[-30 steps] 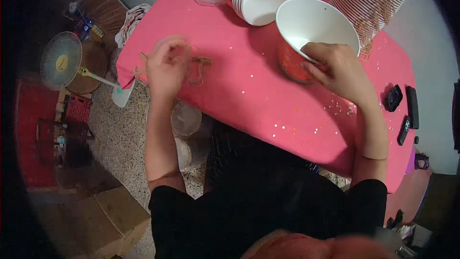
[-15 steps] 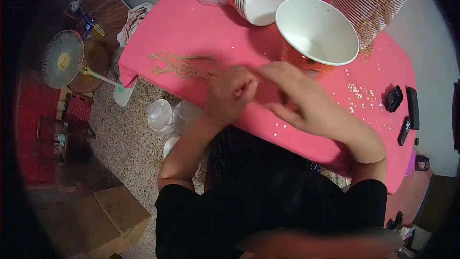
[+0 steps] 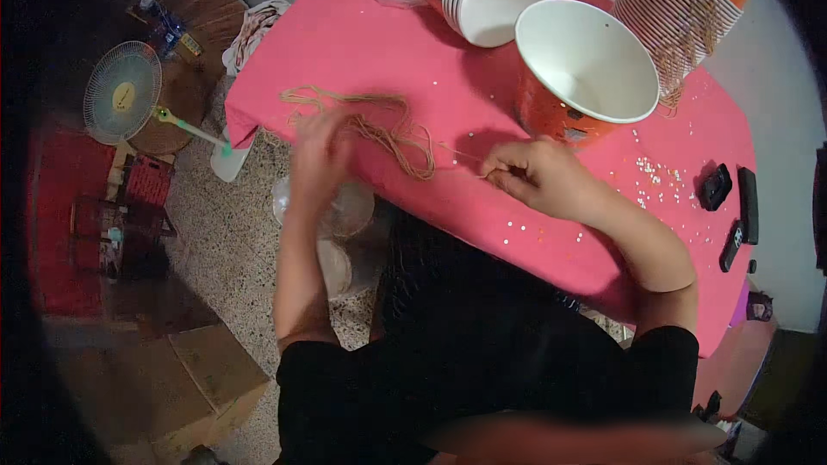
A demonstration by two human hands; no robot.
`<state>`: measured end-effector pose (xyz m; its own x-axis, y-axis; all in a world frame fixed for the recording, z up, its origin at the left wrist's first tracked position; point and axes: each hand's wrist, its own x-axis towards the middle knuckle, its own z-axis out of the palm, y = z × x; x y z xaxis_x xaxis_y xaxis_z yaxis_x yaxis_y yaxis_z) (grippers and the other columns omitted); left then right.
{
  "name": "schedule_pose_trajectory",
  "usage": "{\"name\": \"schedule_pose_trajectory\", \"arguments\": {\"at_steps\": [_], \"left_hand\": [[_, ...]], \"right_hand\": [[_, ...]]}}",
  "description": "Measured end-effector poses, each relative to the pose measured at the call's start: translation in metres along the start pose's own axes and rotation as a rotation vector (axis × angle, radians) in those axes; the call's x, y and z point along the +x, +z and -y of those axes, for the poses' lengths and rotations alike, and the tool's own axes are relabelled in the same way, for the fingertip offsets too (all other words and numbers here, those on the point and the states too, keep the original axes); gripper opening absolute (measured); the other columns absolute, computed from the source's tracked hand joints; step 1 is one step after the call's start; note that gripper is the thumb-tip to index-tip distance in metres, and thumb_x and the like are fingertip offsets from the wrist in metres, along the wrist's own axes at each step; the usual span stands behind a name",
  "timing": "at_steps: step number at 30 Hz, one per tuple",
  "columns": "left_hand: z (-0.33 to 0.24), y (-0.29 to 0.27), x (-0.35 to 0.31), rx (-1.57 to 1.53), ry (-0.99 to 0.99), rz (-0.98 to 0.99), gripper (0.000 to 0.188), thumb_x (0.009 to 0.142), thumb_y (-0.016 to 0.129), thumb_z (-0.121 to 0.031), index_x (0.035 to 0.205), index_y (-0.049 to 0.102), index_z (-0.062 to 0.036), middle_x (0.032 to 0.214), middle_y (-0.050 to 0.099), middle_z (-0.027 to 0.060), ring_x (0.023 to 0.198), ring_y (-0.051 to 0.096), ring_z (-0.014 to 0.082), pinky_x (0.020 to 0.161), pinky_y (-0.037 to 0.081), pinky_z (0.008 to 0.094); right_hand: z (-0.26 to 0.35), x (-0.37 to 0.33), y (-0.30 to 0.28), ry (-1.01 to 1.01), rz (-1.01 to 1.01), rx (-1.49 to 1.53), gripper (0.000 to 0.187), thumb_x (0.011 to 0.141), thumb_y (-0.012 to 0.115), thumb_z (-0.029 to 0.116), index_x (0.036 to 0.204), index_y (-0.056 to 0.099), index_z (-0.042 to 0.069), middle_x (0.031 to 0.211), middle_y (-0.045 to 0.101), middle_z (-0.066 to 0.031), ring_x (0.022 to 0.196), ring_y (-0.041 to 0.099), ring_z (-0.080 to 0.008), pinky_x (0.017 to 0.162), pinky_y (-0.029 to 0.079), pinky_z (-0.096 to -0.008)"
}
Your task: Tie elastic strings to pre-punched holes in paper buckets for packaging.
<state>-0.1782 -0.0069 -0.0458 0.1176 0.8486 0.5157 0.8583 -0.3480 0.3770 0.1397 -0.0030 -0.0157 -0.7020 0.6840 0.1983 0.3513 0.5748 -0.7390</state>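
Note:
My right hand [image 3: 534, 174] is closed in a pinch on the end of a thin tan string, above the table's near side. From those fingers the string [image 3: 457, 155] runs left toward a loose bundle of tan strings [image 3: 392, 133] on the pink cloth. My left hand [image 3: 323, 155] is over the left part of that bundle, smeared by motion, so its fingers cannot be made out. Just beyond my right hand stands a large orange paper bucket [image 3: 560, 116] with a white inside and a small hole near its rim.
Nested paper buckets [image 3: 495, 0] lie on their side at the back. A tall stack of buckets [image 3: 668, 13] draped with strings leans at the right. White paper dots [image 3: 659, 176] are scattered near black objects [image 3: 715, 185]. A standing fan [image 3: 123, 95] is at the left.
My hands have moved apart: the left went left over the string bundle, while the right now pinches a string end. The view has shifted slightly.

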Motion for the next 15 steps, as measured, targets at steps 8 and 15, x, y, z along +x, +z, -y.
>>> {"name": "schedule_pose_trajectory", "arguments": {"at_steps": [8, 15], "left_hand": [[0.082, -0.005, 0.015, 0.099, -0.011, 0.175, 0.021, 0.085, 0.057, -0.006, 0.105, 0.062, -0.0017, 0.100, 0.061, 0.0181, 0.097, 0.058, 0.0350, 0.085, 0.046, 0.0404], [0.137, -0.035, 0.035, 0.259, -0.142, -0.050, 0.021, 0.089, 0.054, -0.016, 0.103, 0.060, -0.0005, 0.099, 0.061, 0.0203, 0.093, 0.059, 0.0392, 0.080, 0.047, 0.0450]], "right_hand": [[0.002, 0.003, -0.006, 0.081, -0.049, -0.067, 0.008, 0.083, 0.064, 0.004, 0.090, 0.063, 0.001, 0.068, 0.061, -0.0117, 0.059, 0.060, -0.0230, 0.056, 0.046, -0.0331], [-0.009, 0.001, -0.003, 0.006, -0.084, -0.139, 0.009, 0.083, 0.062, 0.004, 0.091, 0.063, 0.002, 0.073, 0.064, -0.0148, 0.066, 0.064, -0.0299, 0.059, 0.049, -0.0386]]}}
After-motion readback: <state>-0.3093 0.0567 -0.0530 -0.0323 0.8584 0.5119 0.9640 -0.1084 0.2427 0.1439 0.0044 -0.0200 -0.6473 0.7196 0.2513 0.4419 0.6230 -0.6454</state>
